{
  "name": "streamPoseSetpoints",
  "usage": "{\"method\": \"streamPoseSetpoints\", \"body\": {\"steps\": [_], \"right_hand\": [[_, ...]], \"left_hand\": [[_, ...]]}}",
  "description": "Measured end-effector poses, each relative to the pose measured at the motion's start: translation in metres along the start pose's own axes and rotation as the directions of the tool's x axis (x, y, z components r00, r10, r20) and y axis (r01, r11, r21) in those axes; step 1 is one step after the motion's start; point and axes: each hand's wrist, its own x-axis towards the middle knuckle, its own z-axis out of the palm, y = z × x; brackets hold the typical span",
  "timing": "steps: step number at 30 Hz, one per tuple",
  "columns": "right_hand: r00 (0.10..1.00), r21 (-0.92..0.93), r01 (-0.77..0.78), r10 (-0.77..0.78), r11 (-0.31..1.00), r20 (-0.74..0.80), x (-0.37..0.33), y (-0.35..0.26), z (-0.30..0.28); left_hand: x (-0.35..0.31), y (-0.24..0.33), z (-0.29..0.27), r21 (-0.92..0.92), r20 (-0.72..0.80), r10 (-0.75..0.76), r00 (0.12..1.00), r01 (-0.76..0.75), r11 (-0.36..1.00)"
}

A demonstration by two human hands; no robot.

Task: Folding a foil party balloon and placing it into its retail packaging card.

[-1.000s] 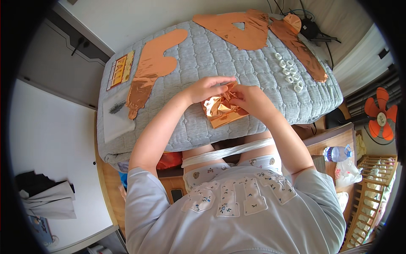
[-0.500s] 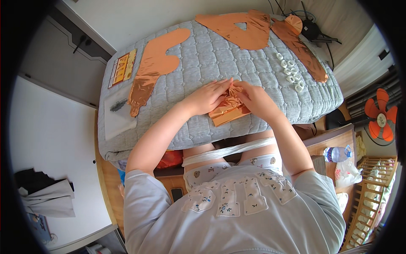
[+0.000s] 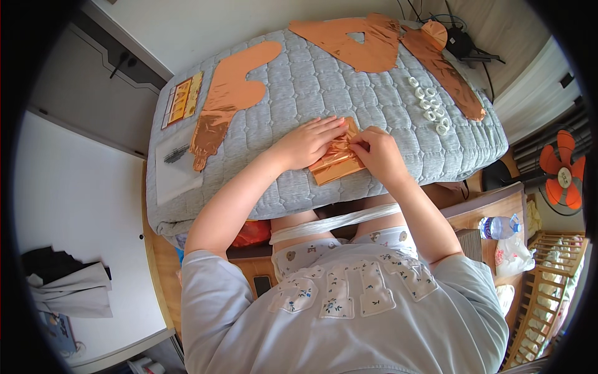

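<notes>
A folded copper-coloured foil balloon (image 3: 338, 167) lies creased on the near part of the quilted mattress (image 3: 293, 106). My left hand (image 3: 311, 141) rests flat over its left side, fingers stretched out. At the right edge, the fingertips of my right hand (image 3: 375, 151) pinch the crumpled foil. Flat F-shaped foil balloon (image 3: 232, 84) is spread to the left of my hands. Beyond them lies an A-shaped foil balloon (image 3: 380, 47), and a long narrow foil balloon (image 3: 451, 78) stretches along the far right.
Several white ribbon rolls (image 3: 430, 105) sit right of my hands. A printed card packet (image 3: 182, 101) and a clear plastic sleeve (image 3: 177, 168) lie at the left. An orange-bladed fan (image 3: 564, 177), a water bottle (image 3: 498, 227) and a wooden crib (image 3: 545, 293) stand right; a phone (image 3: 262, 285) lies below.
My right hand has shifted slightly right and down along the foil, its fingers now drawn into a pinch. The left hand stays nearly in place, and the folded balloon looks flatter on the right.
</notes>
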Motion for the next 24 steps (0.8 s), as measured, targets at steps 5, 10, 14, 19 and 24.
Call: {"method": "streamPoseSetpoints", "body": {"steps": [5, 10, 14, 19, 24], "right_hand": [[0.987, -0.196, 0.153, -0.161, 0.969, -0.023, -0.013, -0.001, 0.004], [0.954, -0.414, 0.297, -0.282, 0.861, 0.098, -0.04, -0.014, 0.005], [0.936, -0.455, 0.352, -0.313, 0.818, 0.162, -0.052, -0.009, 0.004], [0.942, -0.479, 0.331, -0.254, 0.813, 0.221, -0.049, -0.019, -0.002], [0.945, -0.418, 0.327, -0.307, 0.848, 0.116, -0.041, -0.03, 0.003]], "left_hand": [[-0.001, -0.002, 0.003, 0.044, 0.005, 0.016, 1.0, -0.016, 0.999], [0.0, 0.001, -0.001, 0.059, 0.024, 0.024, 0.999, -0.026, 0.998], [0.001, 0.003, -0.002, 0.047, 0.036, 0.006, 0.999, -0.008, 0.999], [0.001, 0.005, -0.003, 0.043, 0.042, -0.009, 0.999, 0.008, 0.999], [-0.003, 0.013, 0.0, 0.053, 0.004, -0.066, 0.998, 0.066, 0.996]]}}
